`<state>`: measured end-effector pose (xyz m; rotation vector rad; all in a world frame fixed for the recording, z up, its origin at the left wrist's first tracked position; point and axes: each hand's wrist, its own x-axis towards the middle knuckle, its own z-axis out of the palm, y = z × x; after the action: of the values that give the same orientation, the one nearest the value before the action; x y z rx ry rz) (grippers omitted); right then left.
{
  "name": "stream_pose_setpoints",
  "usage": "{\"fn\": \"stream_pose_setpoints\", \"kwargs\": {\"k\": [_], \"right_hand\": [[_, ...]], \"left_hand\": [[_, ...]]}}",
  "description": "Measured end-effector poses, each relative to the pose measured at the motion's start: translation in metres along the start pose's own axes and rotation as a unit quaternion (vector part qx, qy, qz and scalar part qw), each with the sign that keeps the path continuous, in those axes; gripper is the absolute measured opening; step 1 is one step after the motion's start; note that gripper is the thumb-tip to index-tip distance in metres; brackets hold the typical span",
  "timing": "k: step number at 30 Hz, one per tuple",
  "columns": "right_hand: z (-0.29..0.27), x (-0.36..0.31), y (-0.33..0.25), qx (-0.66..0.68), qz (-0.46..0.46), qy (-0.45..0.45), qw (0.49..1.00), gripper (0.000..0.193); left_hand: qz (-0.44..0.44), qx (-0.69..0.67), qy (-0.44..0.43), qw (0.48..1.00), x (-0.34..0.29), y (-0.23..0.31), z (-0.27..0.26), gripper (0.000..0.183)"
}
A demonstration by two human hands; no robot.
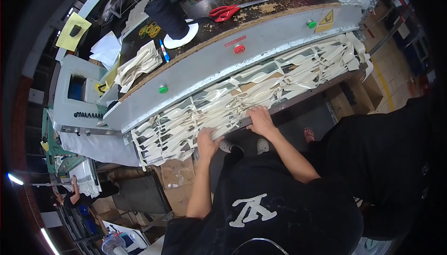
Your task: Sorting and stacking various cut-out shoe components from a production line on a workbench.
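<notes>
A long dark-edged tray point(321, 89) stretches across in front of me, covered with cream sheet material point(223, 99) cut into a web of narrow strips and openings. On its near edge lies my left hand point(207, 143), fingers curled over the cream strips and thumb pointing right. My right hand point(261, 121) grips the same edge further right, its fingers bent over the top and its thumb lower down. The undersides of both hands are hidden, so how much of the cream material they touch cannot be told.
Behind the tray runs a grey machine beam with a red button point(239, 49) and green buttons point(163, 89). On its top lie red-handled scissors point(224, 12), a black thread cone point(167, 16), a blue pen point(164, 50) and stacked cream pieces point(138, 65). A person in black point(391, 162) stands at my right.
</notes>
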<state>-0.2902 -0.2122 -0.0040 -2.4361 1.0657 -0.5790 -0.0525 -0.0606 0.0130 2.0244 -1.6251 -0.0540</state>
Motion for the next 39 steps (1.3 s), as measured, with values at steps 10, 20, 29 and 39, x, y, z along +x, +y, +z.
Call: {"fn": "stream_pose_setpoints", "kwargs": {"k": [10,20,29,39], "right_hand": [[-0.005,0.003,0.004,0.000,-0.009,-0.035,0.999,0.050],[-0.069,0.025,0.072,0.265,0.035,0.117,0.957,0.026],[-0.091,0.157,0.193,0.068,0.105,0.166,0.978,0.033],[-0.069,0.126,0.240,0.343,0.258,0.132,0.894,0.044]], "left_hand": [[0.009,0.000,-0.012,1.000,0.002,-0.006,0.004,0.048],[0.029,-0.101,-0.043,0.994,0.157,0.058,0.006,0.034],[0.084,-0.069,-0.196,0.975,0.316,0.163,0.178,0.052],[0.007,-0.322,0.023,0.946,0.320,0.200,0.028,0.050]]}}
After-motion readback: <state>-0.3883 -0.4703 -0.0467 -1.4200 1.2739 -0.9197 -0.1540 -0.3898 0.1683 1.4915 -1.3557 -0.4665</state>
